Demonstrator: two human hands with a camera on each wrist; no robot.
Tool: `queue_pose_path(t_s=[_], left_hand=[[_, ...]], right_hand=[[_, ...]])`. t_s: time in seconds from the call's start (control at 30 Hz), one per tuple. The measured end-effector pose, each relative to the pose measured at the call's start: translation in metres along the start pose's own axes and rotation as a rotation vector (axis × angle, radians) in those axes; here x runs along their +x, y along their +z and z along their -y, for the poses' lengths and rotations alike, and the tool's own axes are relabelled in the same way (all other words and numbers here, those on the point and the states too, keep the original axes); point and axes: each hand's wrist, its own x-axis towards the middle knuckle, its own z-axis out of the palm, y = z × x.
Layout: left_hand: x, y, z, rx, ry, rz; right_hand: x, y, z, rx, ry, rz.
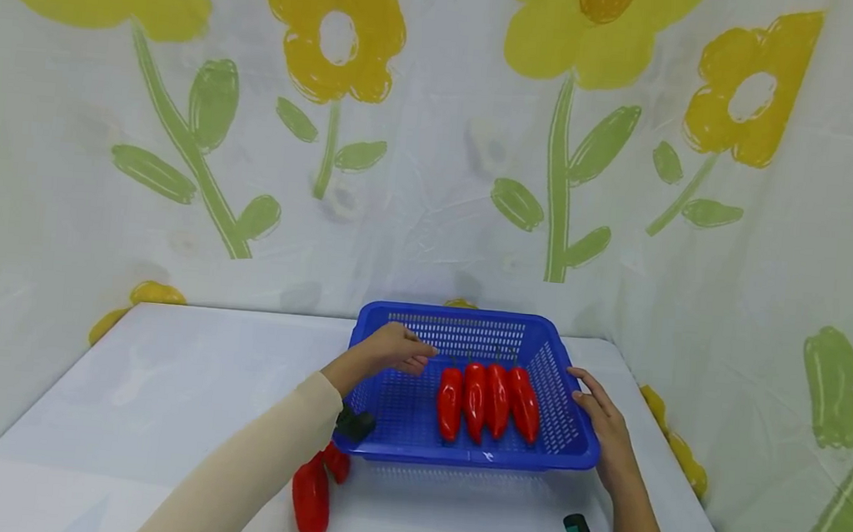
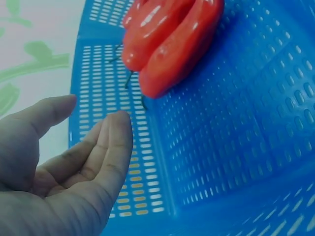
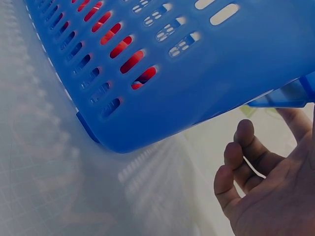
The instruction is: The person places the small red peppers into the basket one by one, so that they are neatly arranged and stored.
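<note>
A blue plastic basket (image 1: 397,447) with slotted walls stands on the table, and several long red peppers (image 1: 474,399) lie side by side in its right half. Over the basket's left half is my left hand (image 1: 399,347), holding nothing. In the left wrist view a gap shows between its thumb and bent fingers, with the peppers (image 2: 182,49) beyond the fingertips. My right hand (image 1: 609,431) grips the basket's right rim. Its lower fingers (image 3: 226,184) curl in the air beside the basket wall (image 3: 197,88); the thumb is out of the right wrist view.
Near the table's front, beside the left sleeve, lies a red pepper (image 1: 311,499), with another red pepper (image 1: 337,463) partly hidden by the arm and basket. The white table (image 1: 161,395) extends to the left. A flower-printed curtain (image 1: 430,216) hangs behind and at the sides.
</note>
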Motion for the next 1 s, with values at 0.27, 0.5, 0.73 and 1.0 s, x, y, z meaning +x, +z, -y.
queue_pose_path(t_s=[0.27,0.5,0.73,1.0], left_hand=[[-0.014,-0.003,-0.009,-0.054,0.067,0.048],[-0.030,-0.011,-0.011,-0.058,0.117,0.036],[-0.048,-0.023,0.006,-0.037,0.172,0.010],[-0.068,-0.039,0.021,-0.064,0.184,-0.045]], right_hand=[[-0.002,-0.002,-0.001,0.008,0.004,0.003],[-0.003,0.000,-0.001,0.025,0.004,0.011],[-0.004,0.000,-0.003,0.028,-0.008,0.021],[-0.004,0.000,-0.003,0.009,-0.023,0.016]])
